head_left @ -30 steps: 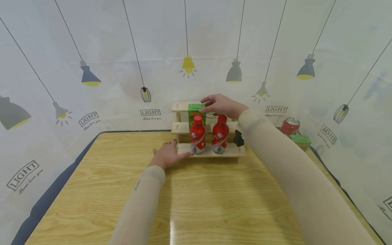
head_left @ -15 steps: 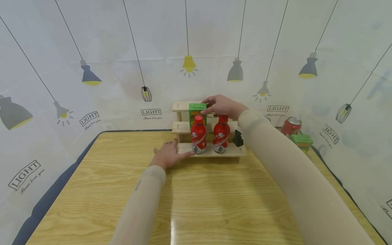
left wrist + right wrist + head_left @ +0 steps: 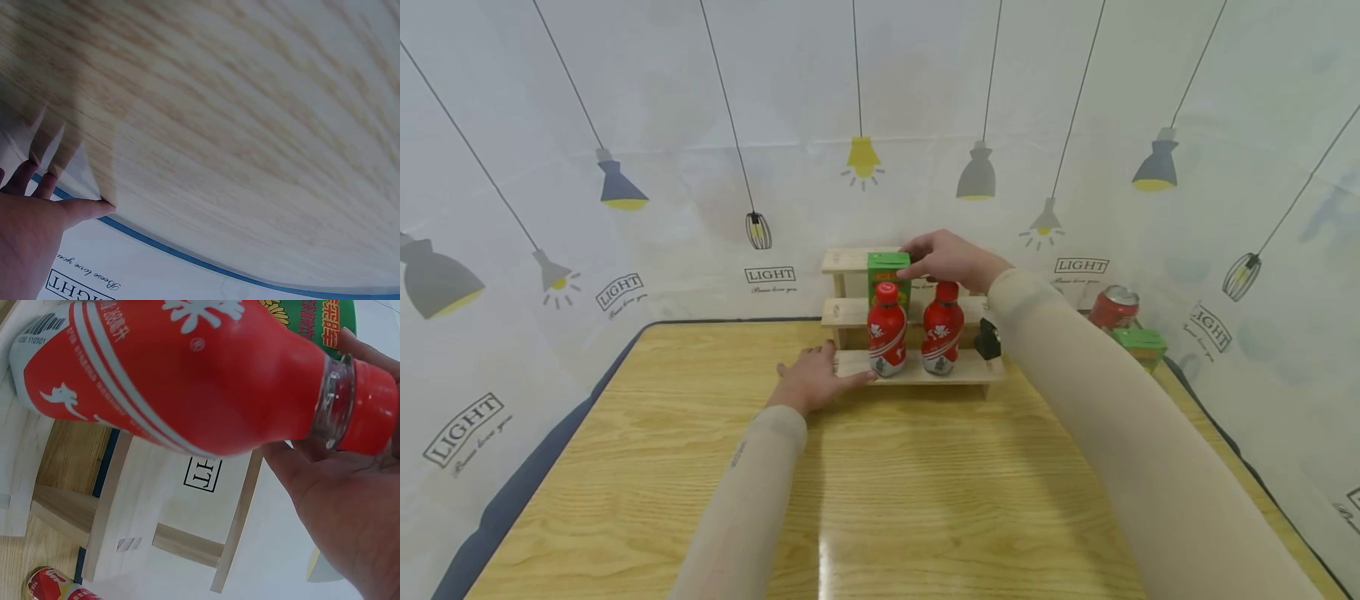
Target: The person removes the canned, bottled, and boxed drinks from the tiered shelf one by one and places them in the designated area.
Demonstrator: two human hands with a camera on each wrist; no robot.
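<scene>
A small three-tier wooden shelf [image 3: 846, 313] stands at the back of the table. My right hand [image 3: 953, 258] reaches over it and pinches a green drink carton [image 3: 889, 267] near its top right side. Behind the left red bottle [image 3: 887, 333], the carton stands upright, its lower part hidden. A second red bottle [image 3: 942, 335] is beside the first on the bottom tier; a red bottle [image 3: 187, 375] fills much of the right wrist view. My left hand [image 3: 808, 385] rests at the shelf's left end, thumb stretched along the front edge; the left wrist view shows extended fingers.
A red can [image 3: 1115, 308] and another green carton [image 3: 1139, 347] stand on the right, partly behind the right sleeve [image 3: 1097, 392]. A black device [image 3: 988, 339] by the right wrist overlaps the shelf's right end. A lamp-printed cloth [image 3: 700, 150] hangs behind the table [image 3: 925, 492].
The green carton has shifted slightly to the right, along with my right hand, whose fingers have come in against it. My left hand and the two bottles have stayed in place.
</scene>
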